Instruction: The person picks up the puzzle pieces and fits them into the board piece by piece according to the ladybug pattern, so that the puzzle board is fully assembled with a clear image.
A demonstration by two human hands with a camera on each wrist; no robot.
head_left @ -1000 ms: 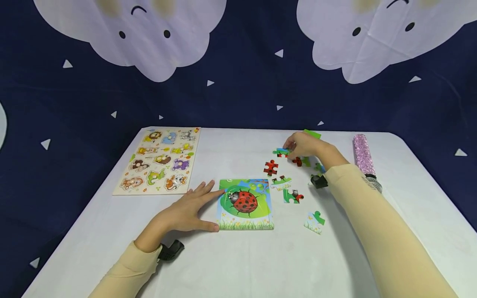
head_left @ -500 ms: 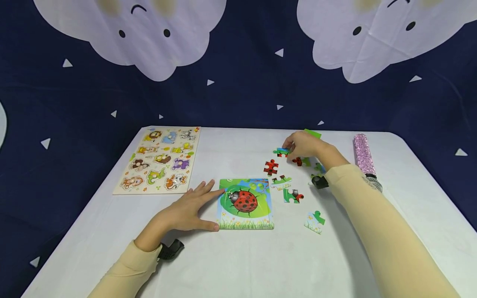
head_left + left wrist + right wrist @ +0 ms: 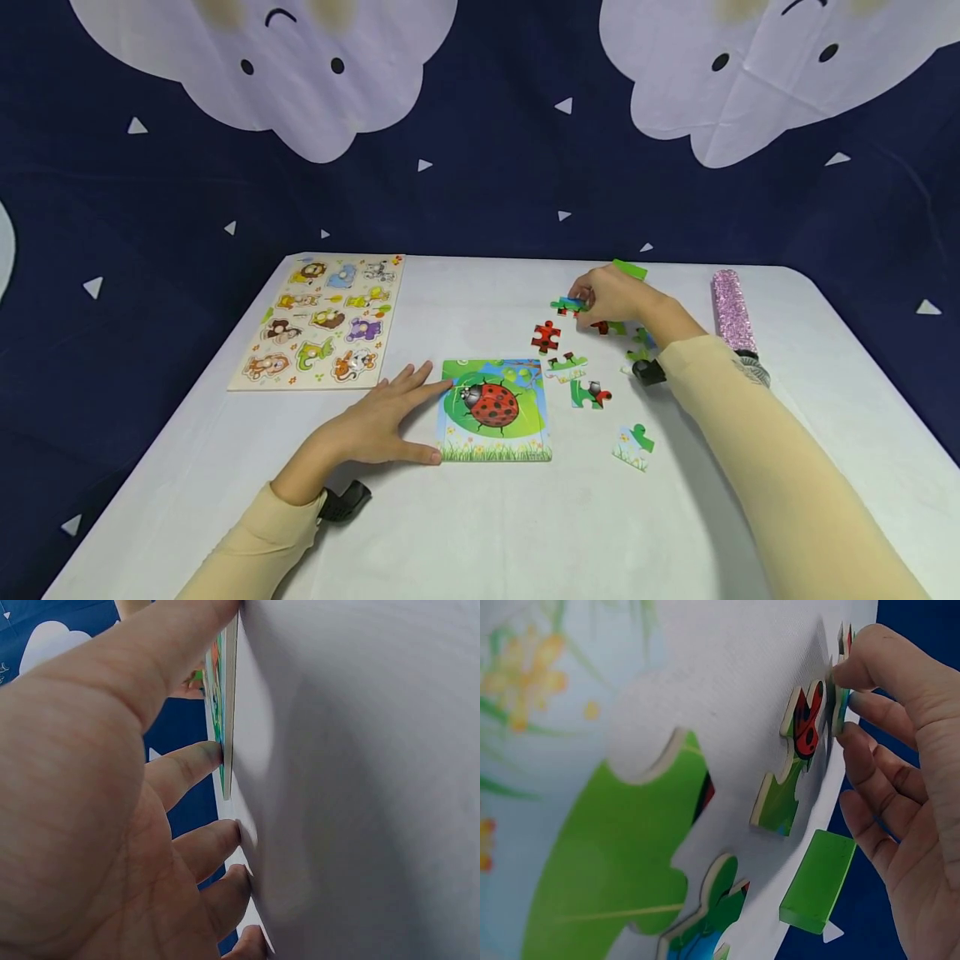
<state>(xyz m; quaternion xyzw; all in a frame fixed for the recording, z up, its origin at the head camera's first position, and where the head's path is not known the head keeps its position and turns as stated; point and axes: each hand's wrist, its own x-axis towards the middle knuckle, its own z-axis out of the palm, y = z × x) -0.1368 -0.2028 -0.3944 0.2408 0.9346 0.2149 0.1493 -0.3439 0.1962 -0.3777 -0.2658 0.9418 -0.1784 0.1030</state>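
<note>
A square ladybug picture board (image 3: 480, 452) lies on the white table, in the middle of the head view. My left hand (image 3: 375, 425) is spread flat beside it; thumb and index fingertip touch its left edge, as the left wrist view also shows. Farther back on the right, my right hand (image 3: 615, 296) pinches a blue, green and red jigsaw piece (image 3: 566, 305) between thumb and fingers. That piece (image 3: 841, 711) appears edge-on in the right wrist view, partly covered by the fingertips. Close by lies a red and green ladybug piece (image 3: 802, 727).
Loose jigsaw pieces surround the board's right side: a red one (image 3: 546, 337), a green and red one (image 3: 591, 395) and a flowered corner (image 3: 633, 447). Behind my right hand sits a green block (image 3: 630, 269). An animal board (image 3: 318, 325) lies left, a pink glittery microphone (image 3: 732, 312) right.
My right hand has barely shifted; the jigsaw piece at its fingertips has tilted slightly. My left hand stays at the ladybug board's edge.
</note>
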